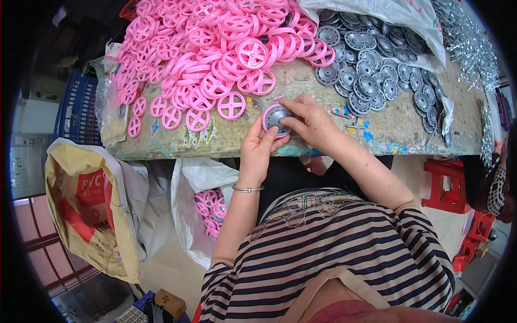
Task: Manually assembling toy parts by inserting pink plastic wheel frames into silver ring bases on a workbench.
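Evidently, one ringed disc [276, 115] is gripped by left hand [259, 140] and right hand [309, 120], loose rings [218, 71] and discs [368, 84] left on the table [301, 81].

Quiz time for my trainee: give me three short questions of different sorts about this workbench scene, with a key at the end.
1. Multiple choice: what colour is the rim around the grey disc that the left hand and right hand hold?
A) Blue
B) Pink
C) White

2. True or false: the pile of loose grey discs lies to the left of the heap of pink wheels.

3. Fill in the gap: the bracelet is on the person's ____ wrist.

Key: 1. B; 2. False, it lies to the right; 3. left.
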{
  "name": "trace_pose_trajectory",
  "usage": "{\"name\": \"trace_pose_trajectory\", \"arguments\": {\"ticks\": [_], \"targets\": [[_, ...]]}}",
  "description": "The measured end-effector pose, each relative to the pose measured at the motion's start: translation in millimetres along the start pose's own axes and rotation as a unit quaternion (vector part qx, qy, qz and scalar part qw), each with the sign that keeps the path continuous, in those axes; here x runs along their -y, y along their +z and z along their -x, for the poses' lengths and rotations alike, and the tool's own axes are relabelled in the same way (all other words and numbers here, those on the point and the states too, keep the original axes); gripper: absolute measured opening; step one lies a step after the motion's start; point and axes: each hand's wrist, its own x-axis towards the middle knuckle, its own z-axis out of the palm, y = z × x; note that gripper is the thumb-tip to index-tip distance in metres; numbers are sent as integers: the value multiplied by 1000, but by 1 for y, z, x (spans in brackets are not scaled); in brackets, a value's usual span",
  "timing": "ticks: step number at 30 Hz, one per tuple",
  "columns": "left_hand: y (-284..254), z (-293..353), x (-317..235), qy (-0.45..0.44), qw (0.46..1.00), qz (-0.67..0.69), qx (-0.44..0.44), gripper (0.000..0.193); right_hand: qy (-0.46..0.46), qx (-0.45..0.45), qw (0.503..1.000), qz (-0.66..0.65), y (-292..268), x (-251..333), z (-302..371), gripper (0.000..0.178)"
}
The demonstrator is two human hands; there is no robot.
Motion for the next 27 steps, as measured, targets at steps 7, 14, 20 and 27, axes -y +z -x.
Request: {"name": "trace_pose_trajectory", "arguments": {"ticks": [7, 14, 20, 27], "targets": [[-7, 3, 3, 12, 999, -22, 33, 41, 271, 116, 887, -356, -9, 8, -2, 30], [-5, 9, 6, 39, 999, -29, 23, 37, 245, 97, 922, -284, 0, 11, 6, 26], [1, 12, 9, 81, 994, -62, 34, 39, 219, 94, 926, -292, -4, 13, 9, 25], [17, 9, -2, 111, 985, -135, 2, 36, 243, 103, 926, -270, -15, 45, 8, 19]]}}
